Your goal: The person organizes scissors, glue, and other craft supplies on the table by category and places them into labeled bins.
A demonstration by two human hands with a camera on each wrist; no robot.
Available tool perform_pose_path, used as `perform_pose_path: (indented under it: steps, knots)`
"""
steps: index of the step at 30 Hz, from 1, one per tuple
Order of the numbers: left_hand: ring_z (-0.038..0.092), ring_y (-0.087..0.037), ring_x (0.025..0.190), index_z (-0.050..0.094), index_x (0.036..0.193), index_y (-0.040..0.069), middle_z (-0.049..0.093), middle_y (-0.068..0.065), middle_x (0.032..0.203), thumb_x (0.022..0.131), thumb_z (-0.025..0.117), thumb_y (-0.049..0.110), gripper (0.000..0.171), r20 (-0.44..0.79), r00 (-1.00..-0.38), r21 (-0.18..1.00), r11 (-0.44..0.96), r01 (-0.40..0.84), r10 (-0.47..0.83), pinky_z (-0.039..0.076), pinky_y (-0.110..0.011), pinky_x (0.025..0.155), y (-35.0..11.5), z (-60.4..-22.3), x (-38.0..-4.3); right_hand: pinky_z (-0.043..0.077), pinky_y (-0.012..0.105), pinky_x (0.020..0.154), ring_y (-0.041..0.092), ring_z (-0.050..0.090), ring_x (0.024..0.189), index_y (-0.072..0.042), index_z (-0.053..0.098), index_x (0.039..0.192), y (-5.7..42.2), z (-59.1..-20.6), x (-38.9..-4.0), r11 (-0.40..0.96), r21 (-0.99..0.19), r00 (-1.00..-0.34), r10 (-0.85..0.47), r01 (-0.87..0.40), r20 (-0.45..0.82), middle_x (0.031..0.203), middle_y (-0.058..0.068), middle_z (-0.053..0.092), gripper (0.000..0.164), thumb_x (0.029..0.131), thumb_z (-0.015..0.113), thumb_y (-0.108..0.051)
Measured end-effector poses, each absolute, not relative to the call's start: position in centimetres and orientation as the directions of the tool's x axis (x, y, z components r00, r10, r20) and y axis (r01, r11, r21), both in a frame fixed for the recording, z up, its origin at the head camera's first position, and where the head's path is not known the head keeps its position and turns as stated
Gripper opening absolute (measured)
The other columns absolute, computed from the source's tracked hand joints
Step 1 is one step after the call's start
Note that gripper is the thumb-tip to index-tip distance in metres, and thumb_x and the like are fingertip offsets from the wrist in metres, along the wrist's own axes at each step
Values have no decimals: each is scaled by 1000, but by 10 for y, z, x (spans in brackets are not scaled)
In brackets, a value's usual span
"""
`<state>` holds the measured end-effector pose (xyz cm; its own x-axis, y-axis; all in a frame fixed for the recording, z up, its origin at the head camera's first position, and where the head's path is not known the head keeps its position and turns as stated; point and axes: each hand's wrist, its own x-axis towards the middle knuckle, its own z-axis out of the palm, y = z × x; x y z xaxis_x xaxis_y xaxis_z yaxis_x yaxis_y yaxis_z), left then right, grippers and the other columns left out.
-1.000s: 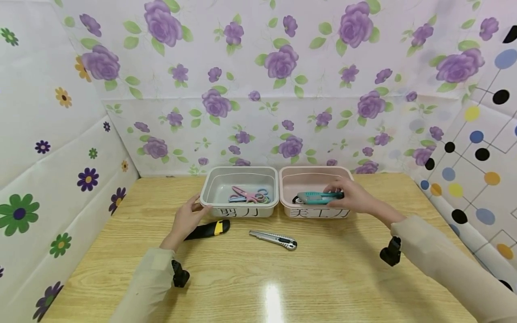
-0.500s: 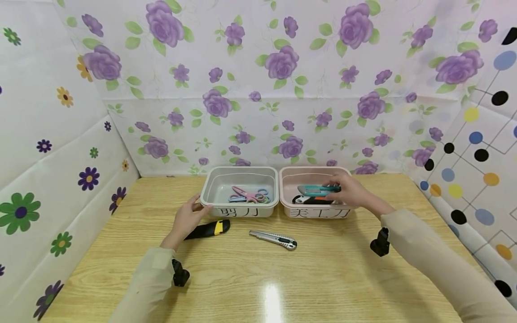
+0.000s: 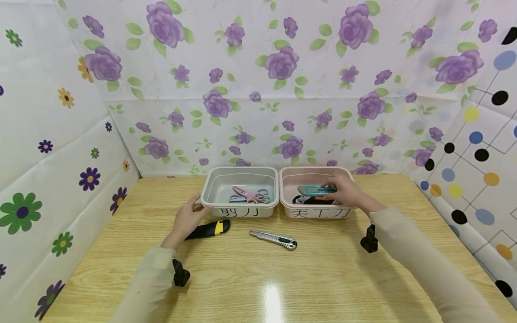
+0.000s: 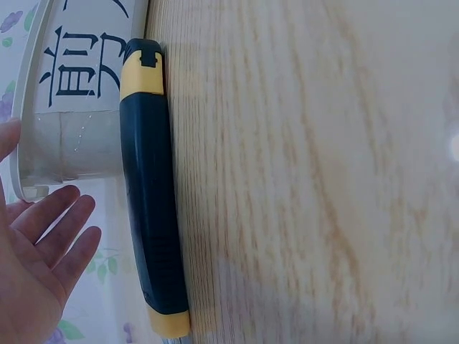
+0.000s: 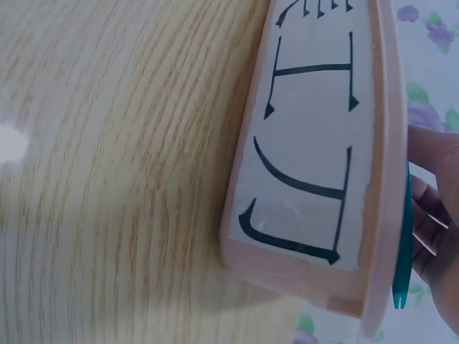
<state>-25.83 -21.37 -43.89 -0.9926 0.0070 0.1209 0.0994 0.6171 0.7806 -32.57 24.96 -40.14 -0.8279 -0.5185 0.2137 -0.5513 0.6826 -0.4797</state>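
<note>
My right hand [image 3: 343,189] holds a teal utility knife [image 3: 313,191] inside the pink plastic box [image 3: 284,207]. Below that knife lie black, white and orange tools, partly covered. In the right wrist view, the teal knife [image 5: 403,251] shows just beyond the box rim, by my fingers. My left hand [image 3: 187,220] is at the left front corner of the grey box [image 3: 206,202], thumb on the rim, other fingers loosely extended. Near it on the table lies a black-and-yellow utility knife [image 4: 150,186]. A silver utility knife [image 3: 273,240] lies in front of the boxes.
Pink scissors [image 3: 247,194] and blue-handled scissors [image 3: 262,193] lie in the grey box. Both boxes carry black-lettered labels and stand side by side on the wooden table [image 3: 323,278]. Flower-patterned sheets [image 3: 250,80] hang behind; patterned sheets also flank the table.
My right hand has moved slightly back and left with the teal knife, deeper into the pink box, uncovering the orange and black tool below. My left hand has stayed at the grey box.
</note>
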Motion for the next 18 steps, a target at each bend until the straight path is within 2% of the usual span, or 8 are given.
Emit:
perform_pose_path:
  steps: [8,12,18]
  knots:
    - [55,-32,109,37,138,2,58,-20,117,88,59,35,64,140,-990,772,626,114,7,46,-47,83,-213,-438,-257,44,37,68,21,55,78,1,67,99,244,-410,-334,701,-440,-827,-501,-561,255,91,12,61,30,72,76,-9]
    - [55,-32,109,37,137,3,58,-20,117,88,60,34,63,143,-990,775,622,117,8,46,-47,83,-213,-438,-257,44,36,67,19,55,76,0,67,99,240,-413,-336,705,-439,-829,-501,-557,248,92,11,61,30,73,76,-11]
    - [55,-32,109,37,137,2,58,-21,116,88,60,33,63,143,-990,772,625,117,8,46,-47,84,-213,-438,-258,47,40,70,23,59,82,-1,65,104,238,-415,-337,721,-452,-849,-482,-525,218,96,12,63,33,75,75,-14]
